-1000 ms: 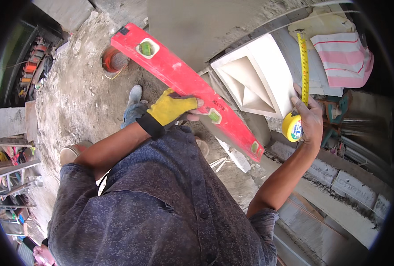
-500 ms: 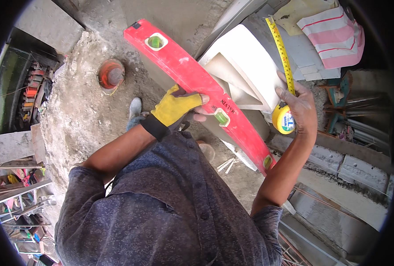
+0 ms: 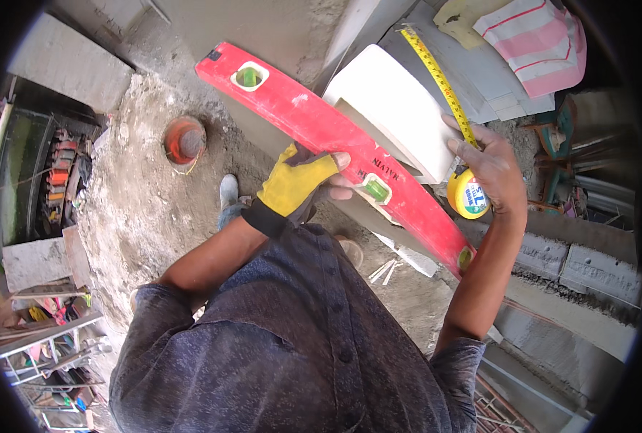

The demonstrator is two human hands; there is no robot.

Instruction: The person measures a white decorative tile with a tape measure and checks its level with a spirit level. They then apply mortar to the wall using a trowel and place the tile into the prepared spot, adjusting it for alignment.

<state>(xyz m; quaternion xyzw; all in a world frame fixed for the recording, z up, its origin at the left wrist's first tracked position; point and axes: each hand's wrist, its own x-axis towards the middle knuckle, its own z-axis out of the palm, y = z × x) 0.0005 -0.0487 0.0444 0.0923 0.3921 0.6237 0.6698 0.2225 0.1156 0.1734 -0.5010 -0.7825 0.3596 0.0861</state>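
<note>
My left hand [image 3: 298, 185], in a yellow fingerless glove, grips a long red spirit level [image 3: 313, 123] near its middle; the level runs from upper left to lower right. My bare right hand [image 3: 488, 164] holds a yellow tape measure case [image 3: 468, 195], and its yellow blade [image 3: 436, 76] runs up and to the left along a white rectangular block [image 3: 396, 119]. The block lies just behind the level, between both hands.
Below is rough concrete ground [image 3: 140, 209] with a round red drain cap [image 3: 183, 141]. Grey blocks [image 3: 588, 263] line the right side. A pink striped cloth [image 3: 537, 40] lies at top right. Cluttered shelves [image 3: 39, 173] stand at the left. A shoe [image 3: 228, 193] shows beneath the level.
The level and the white block have shifted up and left in view. My right hand with the tape measure has moved along the block's edge; both grips stay the same.
</note>
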